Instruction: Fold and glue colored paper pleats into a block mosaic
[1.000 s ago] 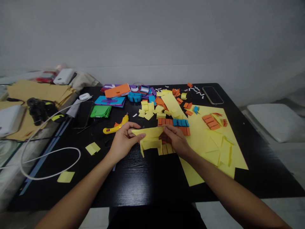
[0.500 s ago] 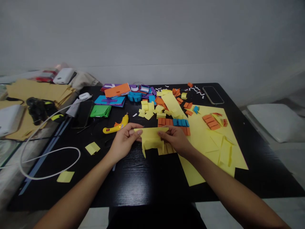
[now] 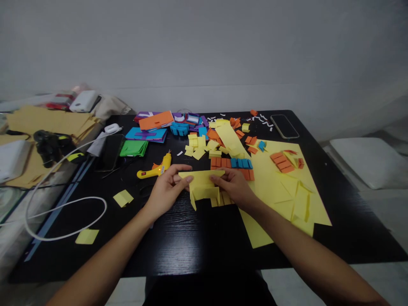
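Observation:
Between my two hands is a folded yellow paper piece (image 3: 204, 187), held up over the black table with flaps hanging toward me. My left hand (image 3: 169, 187) pinches its left end between thumb and fingers. At the right end, my right hand (image 3: 234, 185) grips it the same way. Partly hidden behind it lie yellow folded strips (image 3: 224, 199), with orange paper blocks (image 3: 220, 162) and blue paper blocks (image 3: 241, 163) just beyond. A yellow hot glue gun (image 3: 156, 168) rests beside my left hand.
Large yellow paper sheets (image 3: 264, 216) cover the right side. Small yellow paper pieces (image 3: 199, 153) lie at the back middle. A white cable (image 3: 63, 238) loops at left, near a loose yellow piece (image 3: 123, 198). Phones lie at the back right (image 3: 284, 126) and left (image 3: 110, 153).
Almost nothing differs. The whole view has shifted very slightly, and both hands keep the same hold on the yellow paper piece.

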The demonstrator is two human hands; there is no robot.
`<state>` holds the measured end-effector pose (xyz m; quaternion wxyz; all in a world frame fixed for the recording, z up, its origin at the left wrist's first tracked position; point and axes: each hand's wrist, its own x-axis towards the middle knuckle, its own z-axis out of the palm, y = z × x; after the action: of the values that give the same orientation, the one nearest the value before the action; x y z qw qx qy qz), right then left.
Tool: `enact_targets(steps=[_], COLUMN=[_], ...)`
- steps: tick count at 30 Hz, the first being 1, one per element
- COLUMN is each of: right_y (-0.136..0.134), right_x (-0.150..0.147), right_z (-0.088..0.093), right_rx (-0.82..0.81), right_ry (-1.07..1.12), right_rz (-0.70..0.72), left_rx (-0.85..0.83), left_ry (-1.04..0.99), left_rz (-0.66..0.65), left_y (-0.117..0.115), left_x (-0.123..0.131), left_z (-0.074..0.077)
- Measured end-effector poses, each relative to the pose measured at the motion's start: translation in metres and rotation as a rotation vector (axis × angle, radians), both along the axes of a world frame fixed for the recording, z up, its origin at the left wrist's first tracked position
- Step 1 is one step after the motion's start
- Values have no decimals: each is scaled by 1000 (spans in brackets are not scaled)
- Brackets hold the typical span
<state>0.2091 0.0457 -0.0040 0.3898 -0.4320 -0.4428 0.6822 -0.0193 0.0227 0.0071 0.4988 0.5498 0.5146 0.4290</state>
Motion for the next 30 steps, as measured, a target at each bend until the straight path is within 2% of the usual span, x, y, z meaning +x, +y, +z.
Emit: enact_targets(steps=[6,11,14,17,20,24,26,30], right_y=[2,2,0,-2,0,3,2,-3], right_x=[0,-1,-3,-3,-1,2,3,1], right_z=[-3,-2,-1,-2,-5,-7,-7,-5], right_rx=[-41,-67,-31,-37,-101,-163,-137,-17], right_ry=[28,38,4,17,65,111,54,-91], right_rz=[-47,-62,15,83,79,110,112,120], left_rx=[-30,-154,-199,-156,-114,-153,-125,-35], left_ry=[-21,-50,18,102,111,86,87,66], left_rz=[-45,-265,-322,-316,-273,-304,-308,-233], left_y=[2,1,-2,-4,-5,-5,-6,-8], left_x=[-3,-6,-1,3,3,1,2,8], left_z=[3,3,2,3,3,3,2,0])
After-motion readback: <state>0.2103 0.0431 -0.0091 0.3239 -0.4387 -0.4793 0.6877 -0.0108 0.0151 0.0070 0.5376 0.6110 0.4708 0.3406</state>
